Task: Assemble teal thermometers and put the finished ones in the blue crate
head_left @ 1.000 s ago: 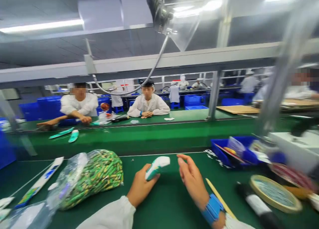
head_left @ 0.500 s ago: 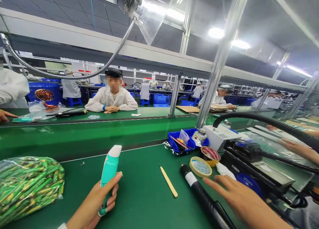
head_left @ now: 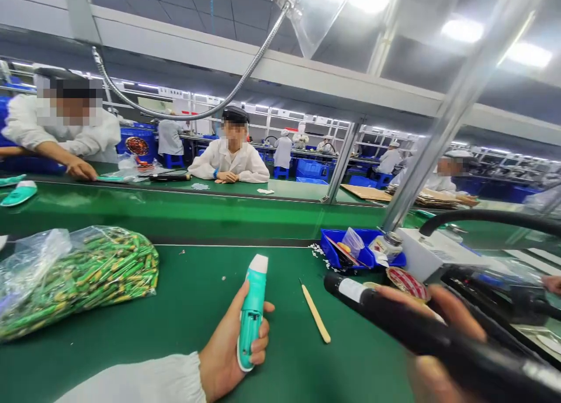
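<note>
Your left hand (head_left: 230,347) wraps around a mint-green handheld device (head_left: 252,309) with a white tip, holding it upright over the green worktop (head_left: 131,368). Your right hand (head_left: 453,312) closes on a black hand tool (head_left: 394,315) with a white label, close to the camera. A wooden stick (head_left: 315,313) lies between your hands. A clear plastic bag of green-and-yellow parts (head_left: 83,280) sits to your left; ahead on the right, a blue tray (head_left: 346,251) stands beside a white box unit (head_left: 433,254).

left hand (head_left: 228,347): low, fingers curled, gripping | right hand (head_left: 451,309): raised, fingers curled, blurred
</note>
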{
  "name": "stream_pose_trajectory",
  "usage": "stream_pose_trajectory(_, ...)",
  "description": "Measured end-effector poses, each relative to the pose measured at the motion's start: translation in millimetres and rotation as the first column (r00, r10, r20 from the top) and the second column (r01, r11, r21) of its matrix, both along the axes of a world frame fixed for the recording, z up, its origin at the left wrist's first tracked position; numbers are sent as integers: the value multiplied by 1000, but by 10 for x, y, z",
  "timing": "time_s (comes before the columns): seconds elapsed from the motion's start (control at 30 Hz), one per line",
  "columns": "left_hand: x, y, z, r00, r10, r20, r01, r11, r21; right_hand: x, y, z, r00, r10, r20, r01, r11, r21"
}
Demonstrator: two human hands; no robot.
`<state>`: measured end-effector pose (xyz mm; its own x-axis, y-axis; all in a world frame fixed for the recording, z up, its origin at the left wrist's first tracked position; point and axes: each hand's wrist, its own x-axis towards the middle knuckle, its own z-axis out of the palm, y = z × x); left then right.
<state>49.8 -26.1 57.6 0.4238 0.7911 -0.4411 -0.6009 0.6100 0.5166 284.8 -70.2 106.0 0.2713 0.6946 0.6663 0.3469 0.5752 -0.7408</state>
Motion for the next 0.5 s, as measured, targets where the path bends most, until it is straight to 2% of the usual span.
stream_pose_trajectory(0.03,21,-2,-11,1000,4,8,-4,1000,0,-167,16,110,958,36,-284,-46,999,-30)
stream_pose_trajectory(0.07,39,-7,-22,1000,7,11,-7,1000,-1,-331,38,221,863,56,-502,-49,998,28)
stream_pose_trajectory(0.1,52,-15,-29,1000,9,9,-8,1000,-4,-484,62,323,767,95,-635,-50,995,89)
stream_pose_trajectory(0.13,60,-25,-33,1000,9,5,-9,1000,-9,-619,88,408,703,139,-697,-91,990,106)
stream_pose_trajectory(0.2,66,-43,-33,1000,9,3,-9,1000,-20,-830,133,513,656,232,-718,-170,972,159)
stream_pose_trajectory(0.3,70,-56,-21,1000,7,19,-6,999,-33,-1033,183,519,681,355,-641,-283,934,217)
stream_pose_trajectory(0.5,99,-47,4,999,2,40,0,998,-61,-1270,260,370,707,378,-597,-305,925,225)
